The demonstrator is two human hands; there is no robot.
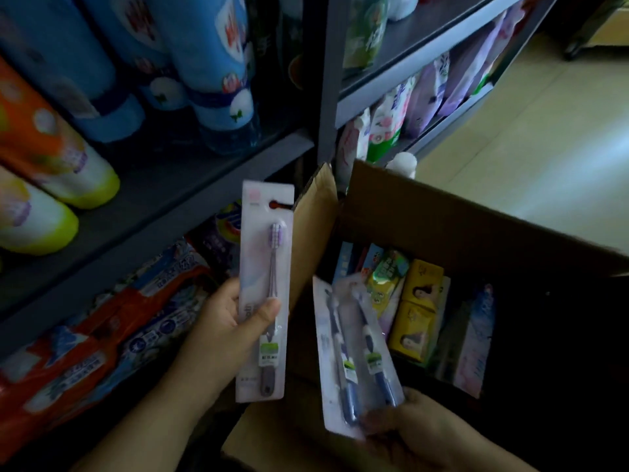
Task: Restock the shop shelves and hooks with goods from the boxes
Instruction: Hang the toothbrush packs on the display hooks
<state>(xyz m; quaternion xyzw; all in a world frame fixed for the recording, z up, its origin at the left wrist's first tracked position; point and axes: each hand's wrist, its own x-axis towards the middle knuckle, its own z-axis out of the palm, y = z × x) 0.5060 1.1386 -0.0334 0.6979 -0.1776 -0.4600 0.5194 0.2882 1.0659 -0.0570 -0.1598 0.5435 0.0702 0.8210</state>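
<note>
Grey metal shelving (pixel 218 185) is filling the left side, carrying blue detergent bottles (pixel 211 63) and, lower down, red-wrapped packs (pixel 102 335). An open cardboard box (pixel 442 212) is sitting on the floor beside it, with yellow cartons (pixel 420 311) packed inside. The left hand (pixel 235 321) is pinching a single purple toothbrush card (pixel 265 291) upright, thumb across its front. The right hand (pixel 418 427) is gripping two blue toothbrush cards (pixel 354 356) by their bottom ends, over the box.
</note>
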